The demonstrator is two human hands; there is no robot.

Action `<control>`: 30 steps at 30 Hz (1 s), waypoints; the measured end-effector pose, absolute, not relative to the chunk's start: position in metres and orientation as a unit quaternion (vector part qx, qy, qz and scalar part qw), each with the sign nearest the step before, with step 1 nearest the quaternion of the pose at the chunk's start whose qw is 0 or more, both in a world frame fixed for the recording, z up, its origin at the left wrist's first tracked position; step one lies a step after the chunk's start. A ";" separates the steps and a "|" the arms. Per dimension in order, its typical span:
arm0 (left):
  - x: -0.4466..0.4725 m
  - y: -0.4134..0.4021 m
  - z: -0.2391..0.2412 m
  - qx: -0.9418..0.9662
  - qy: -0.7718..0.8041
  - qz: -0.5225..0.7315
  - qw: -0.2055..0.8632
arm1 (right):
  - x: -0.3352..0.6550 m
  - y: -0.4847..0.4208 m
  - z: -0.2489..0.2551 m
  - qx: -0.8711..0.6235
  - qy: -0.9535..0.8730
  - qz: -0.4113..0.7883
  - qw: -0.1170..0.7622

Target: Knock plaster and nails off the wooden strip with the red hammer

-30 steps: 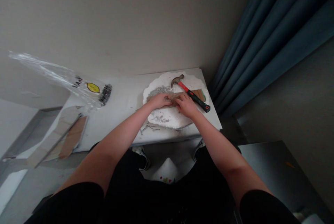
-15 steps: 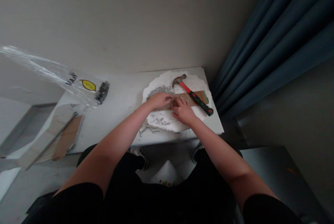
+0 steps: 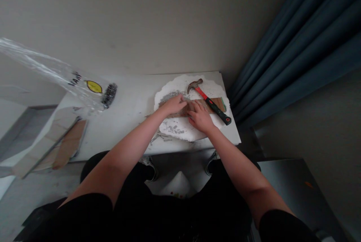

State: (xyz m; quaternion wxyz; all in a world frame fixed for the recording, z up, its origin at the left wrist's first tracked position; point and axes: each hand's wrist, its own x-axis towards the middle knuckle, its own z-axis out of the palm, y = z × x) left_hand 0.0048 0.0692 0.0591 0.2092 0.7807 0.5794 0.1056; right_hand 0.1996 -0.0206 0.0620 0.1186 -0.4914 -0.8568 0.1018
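My left hand (image 3: 174, 105) is over the left part of a brown wooden board (image 3: 216, 104), thumb and fingers drawn together. Whatever is between its fingertips is too small to make out. Close beside it, my right hand (image 3: 201, 118) rests on the board with its fingers stretched out and apart. The board lies on a white slab (image 3: 191, 133) with a ragged edge. A claw hammer (image 3: 210, 103) with a red and black handle lies across the board's right part, its head toward the wall. Grey bits (image 3: 172, 129) are scattered on the slab.
The slab sits on a white table (image 3: 126, 121) against a wall. Several thin nail-like pieces (image 3: 162, 137) lie at its front edge. To the left are a clear plastic bag (image 3: 94, 87) with dark contents and brown board pieces (image 3: 70, 146). A blue curtain (image 3: 282, 54) hangs at the right.
My left hand has shifted slightly, its fingers now drawn closer together. My right hand stays on the board almost unmoved. The view has tilted a little.
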 end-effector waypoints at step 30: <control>0.003 0.017 0.011 0.627 0.512 0.444 0.385 | 0.278 -0.011 0.064 -0.711 -0.693 0.083 0.082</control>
